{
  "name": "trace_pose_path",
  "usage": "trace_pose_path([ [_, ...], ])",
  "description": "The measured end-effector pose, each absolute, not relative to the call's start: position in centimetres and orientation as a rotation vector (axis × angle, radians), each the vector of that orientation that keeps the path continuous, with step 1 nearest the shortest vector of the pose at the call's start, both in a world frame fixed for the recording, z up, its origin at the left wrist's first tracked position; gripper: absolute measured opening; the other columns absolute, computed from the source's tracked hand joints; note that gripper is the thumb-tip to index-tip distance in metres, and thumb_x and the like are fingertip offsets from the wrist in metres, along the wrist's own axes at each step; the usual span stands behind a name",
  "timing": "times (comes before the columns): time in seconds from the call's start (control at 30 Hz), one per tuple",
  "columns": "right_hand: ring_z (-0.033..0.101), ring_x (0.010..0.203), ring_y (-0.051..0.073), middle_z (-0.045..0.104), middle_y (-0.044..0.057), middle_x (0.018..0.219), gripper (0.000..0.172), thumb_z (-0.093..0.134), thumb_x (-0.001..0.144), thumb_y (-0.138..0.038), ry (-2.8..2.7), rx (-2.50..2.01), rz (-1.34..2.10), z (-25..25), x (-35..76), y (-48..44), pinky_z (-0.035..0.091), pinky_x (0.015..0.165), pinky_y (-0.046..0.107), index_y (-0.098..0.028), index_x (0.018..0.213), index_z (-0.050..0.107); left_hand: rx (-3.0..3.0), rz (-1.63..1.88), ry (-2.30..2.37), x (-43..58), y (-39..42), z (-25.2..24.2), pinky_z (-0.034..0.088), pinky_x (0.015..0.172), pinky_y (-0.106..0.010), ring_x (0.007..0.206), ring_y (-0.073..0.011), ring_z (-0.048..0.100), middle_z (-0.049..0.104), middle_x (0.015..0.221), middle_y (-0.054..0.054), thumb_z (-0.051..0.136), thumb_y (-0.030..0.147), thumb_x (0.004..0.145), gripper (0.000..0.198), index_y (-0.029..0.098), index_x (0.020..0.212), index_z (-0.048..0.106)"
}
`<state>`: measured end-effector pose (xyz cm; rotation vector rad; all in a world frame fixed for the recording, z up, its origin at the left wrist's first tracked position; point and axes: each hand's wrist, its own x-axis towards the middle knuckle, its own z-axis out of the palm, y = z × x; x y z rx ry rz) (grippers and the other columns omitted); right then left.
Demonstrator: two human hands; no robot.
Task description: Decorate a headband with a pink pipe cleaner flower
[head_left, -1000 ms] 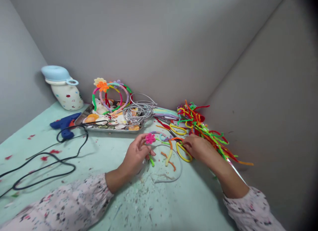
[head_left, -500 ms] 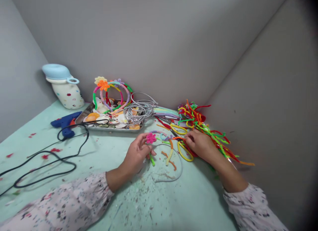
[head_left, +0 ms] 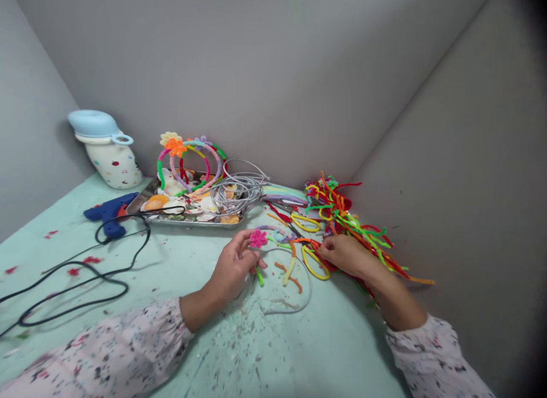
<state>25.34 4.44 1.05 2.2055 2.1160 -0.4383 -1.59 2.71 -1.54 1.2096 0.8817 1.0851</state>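
My left hand (head_left: 233, 267) pinches the flower (head_left: 258, 238) upright, likely to steady it; my right hand (head_left: 346, 254) curls into the pipe cleaners (head_left: 359, 224) beside it, grip unclear.

Table (head_left: 179, 261): mint-green top, set into a corner of grey walls.
Far left: white spotted jug (head_left: 111, 158) with a pale blue lid, close to the wall.
Left: blue glue gun (head_left: 106, 212); its black cord (head_left: 85, 272) loops toward the near edge.
Far middle: metal tray (head_left: 194, 220) (heaped with shells, headbands and coiled wire).
Right: pipe cleaners (head_left: 354, 224) in a many-coloured heap by the wall, yellow loops (head_left: 314, 265) just beside them.
Centre: thin wire hoop (head_left: 308, 289) with short orange and yellow pieces inside it.
Near side: fine scraps (head_left: 239, 341) strewn about; red bits (head_left: 88, 260) on the left.
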Motion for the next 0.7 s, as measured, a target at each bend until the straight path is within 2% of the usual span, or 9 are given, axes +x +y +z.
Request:
trace_pose_path([
  [0.23, 0.057, 0.062, 0.016, 0.069, 0.005, 0.072, 0.013, 0.057, 0.072, -0.024, 2.126, 2.256, -0.341, 1.2, 24.4, 3.9, 0.028, 0.052, 0.025, -0.019, 0.071, 0.068, 1.220, 1.079, 0.903, -1.5, 2.8, -1.5, 0.041, 0.055, -0.024, 0.065, -0.0137, 0.060, 0.065, 0.075, -0.003, 0.054, 0.018, 0.080, 0.037, 0.014, 0.116, 0.047],
  [0.37, 0.053, 0.056, 0.014, 0.066, 0.002, 0.066, 0.016, 0.055, 0.075, -0.031, 2.145, 2.406, -0.257, 2.3, 25.3, 4.0, 0.027, 0.051, 0.025, -0.020, 0.071, 0.067, 1.227, 1.074, 0.899, -1.6, 2.7, -1.6, 0.042, 0.056, -0.024, 0.064, -0.0134, 0.059, 0.065, 0.072, -0.002, 0.053, 0.019, 0.081, 0.038, 0.014, 0.117, 0.046],
  [0.5, 0.052, 0.054, 0.013, 0.065, 0.000, 0.066, 0.016, 0.052, 0.075, -0.029, 2.166, 2.597, -0.328, 3.1, 26.9, 4.5, 0.028, 0.050, 0.024, -0.020, 0.077, 0.066, 1.213, 1.076, 0.900, -1.7, 2.7, -1.7, 0.041, 0.056, -0.024, 0.064, -0.0134, 0.060, 0.065, 0.073, -0.002, 0.054, 0.018, 0.080, 0.037, 0.014, 0.116, 0.047],
  [0.7, 0.053, 0.056, 0.013, 0.065, 0.001, 0.067, 0.016, 0.052, 0.075, -0.028, 2.115, 2.603, -0.356, 2.8, 26.3, 4.5, 0.029, 0.050, 0.024, -0.019, 0.078, 0.065, 1.201, 1.091, 0.890, -1.6, 2.7, -1.8, 0.041, 0.055, -0.024, 0.065, -0.0136, 0.060, 0.064, 0.075, -0.002, 0.055, 0.020, 0.080, 0.037, 0.015, 0.116, 0.047],
])
